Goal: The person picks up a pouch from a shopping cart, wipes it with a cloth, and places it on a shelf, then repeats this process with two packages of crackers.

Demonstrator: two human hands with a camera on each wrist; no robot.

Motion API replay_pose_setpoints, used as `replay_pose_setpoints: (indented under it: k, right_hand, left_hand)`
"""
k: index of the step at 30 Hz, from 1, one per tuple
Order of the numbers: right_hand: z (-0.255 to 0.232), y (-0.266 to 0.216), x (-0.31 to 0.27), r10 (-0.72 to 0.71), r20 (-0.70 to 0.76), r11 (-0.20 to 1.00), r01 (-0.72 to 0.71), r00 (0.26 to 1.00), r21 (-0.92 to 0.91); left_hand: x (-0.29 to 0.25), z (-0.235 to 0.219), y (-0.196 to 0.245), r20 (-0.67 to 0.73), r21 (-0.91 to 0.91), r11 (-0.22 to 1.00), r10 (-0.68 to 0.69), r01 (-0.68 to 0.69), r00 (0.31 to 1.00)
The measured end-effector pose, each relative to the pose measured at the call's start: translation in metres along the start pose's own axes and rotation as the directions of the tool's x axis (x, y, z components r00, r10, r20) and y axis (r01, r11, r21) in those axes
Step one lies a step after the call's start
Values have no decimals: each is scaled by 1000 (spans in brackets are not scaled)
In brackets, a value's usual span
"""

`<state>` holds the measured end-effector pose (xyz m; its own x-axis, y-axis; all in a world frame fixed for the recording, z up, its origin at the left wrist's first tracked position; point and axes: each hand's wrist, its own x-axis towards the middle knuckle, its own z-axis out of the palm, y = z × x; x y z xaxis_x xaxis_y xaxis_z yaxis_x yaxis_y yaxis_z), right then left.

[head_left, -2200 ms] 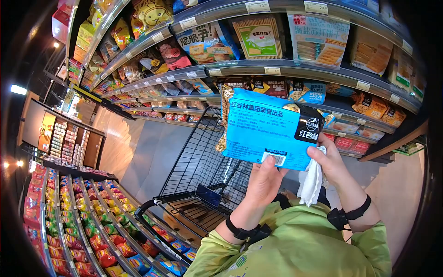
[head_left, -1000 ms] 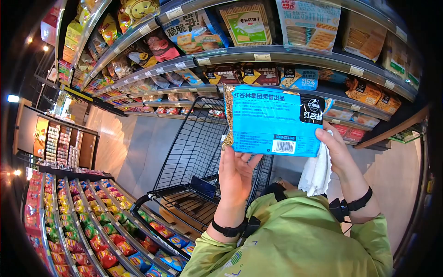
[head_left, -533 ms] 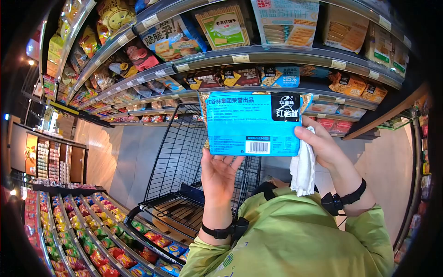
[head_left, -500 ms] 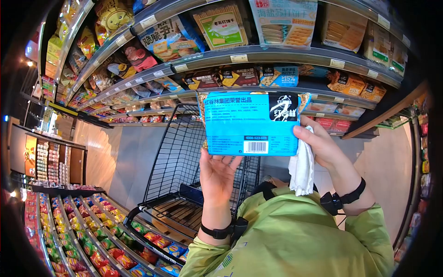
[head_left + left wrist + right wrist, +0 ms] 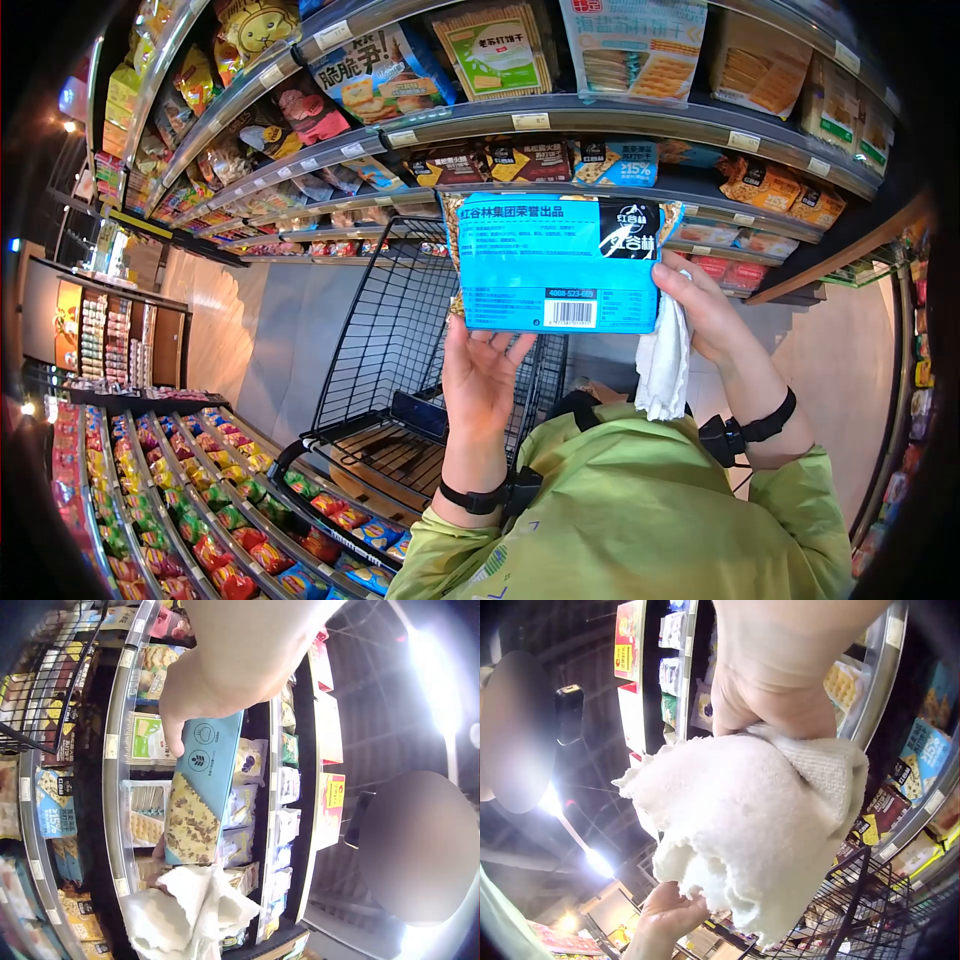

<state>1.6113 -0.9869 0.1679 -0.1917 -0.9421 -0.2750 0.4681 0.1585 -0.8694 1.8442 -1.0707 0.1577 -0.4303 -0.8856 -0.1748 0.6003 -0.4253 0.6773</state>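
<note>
Both hands hold up a blue bag of crackers with its printed back and barcode toward the head camera. My left hand holds its lower left corner, thumb at the edge and fingers passing under and behind it. At the lower right, my right hand grips the bag, thumb on its face and fingers hidden behind. A crumpled white cloth hangs from this same hand and covers much of the right wrist view. Blue side and cracker-printed front of the bag show in the left wrist view.
Shelves of packaged crackers and snacks rise behind the bag. A black wire shopping cart stands below at the left. Nearer, at the lower left, slopes a rack of colourful snack packs. Wooden floor shows at the right.
The bag has gone from tilted to nearly level. My left hand has slid from the barcode at the bottom edge to the lower left corner. My right hand keeps its grip with the cloth.
</note>
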Motion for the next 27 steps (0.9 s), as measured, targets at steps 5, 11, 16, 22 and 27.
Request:
replay_pose_setpoints:
  k: [5,11,16,22,27]
  right_hand:
    - [0,-1,0,8,-8,1000,-8,1000,-2]
    - [-1,-1,1,-10,-1,1000,10,1000,-3]
    - [-3,0,0,-21,9,1000,21,1000,-6]
    - [-3,0,-1,-37,14,999,37,999,-9]
    - [-3,0,-1,-40,20,999,40,999,-17]
  left_hand:
    - [-1,1,0,-30,11,1000,-5,5,1000]
    - [-1,-1,0,29,4,1000,-10,10,1000]
    - [-1,-2,0,44,2,1000,-10,10,999]
    - [-1,-4,-1,60,-7,1000,-17,18,998]
    - [-2,-1,-1,32,5,1000,10,-10,999]
